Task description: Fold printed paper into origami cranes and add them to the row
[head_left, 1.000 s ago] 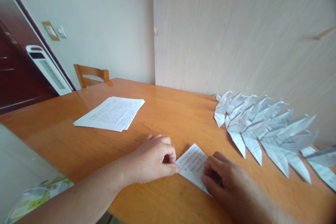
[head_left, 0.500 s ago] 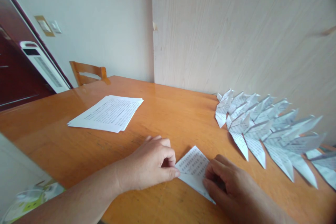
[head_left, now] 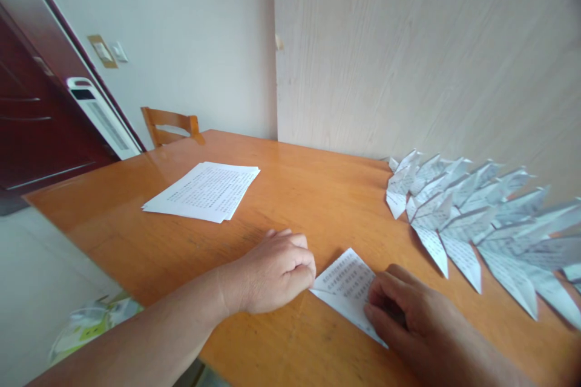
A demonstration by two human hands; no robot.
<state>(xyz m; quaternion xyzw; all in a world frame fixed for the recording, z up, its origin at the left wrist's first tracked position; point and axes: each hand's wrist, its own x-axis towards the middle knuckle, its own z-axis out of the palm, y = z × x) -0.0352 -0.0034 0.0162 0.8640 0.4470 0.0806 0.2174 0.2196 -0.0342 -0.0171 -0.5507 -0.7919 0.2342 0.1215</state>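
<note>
A folded sheet of printed paper (head_left: 347, 281) lies on the wooden table in front of me, one corner pointing away. My left hand (head_left: 276, 272) is closed, its thumb and forefinger at the paper's left corner. On the other side, my right hand (head_left: 403, 308) has curled fingers and its thumb on the paper's right part, hiding that corner. Beyond my right hand stand several folded paper pieces (head_left: 467, 205) with pointed tips, packed in rows and covered in print.
A stack of printed sheets (head_left: 204, 190) lies on the table (head_left: 308, 175) at the left. Behind the table are a wooden chair (head_left: 170, 127) and a pale wood panel (head_left: 408, 54). A bag with green print (head_left: 93, 323) is below the left edge.
The view has swung slightly left, so everything sits further right. My left thumb has tucked in against the fingers at the paper's left corner. My right hand stays on the paper.
</note>
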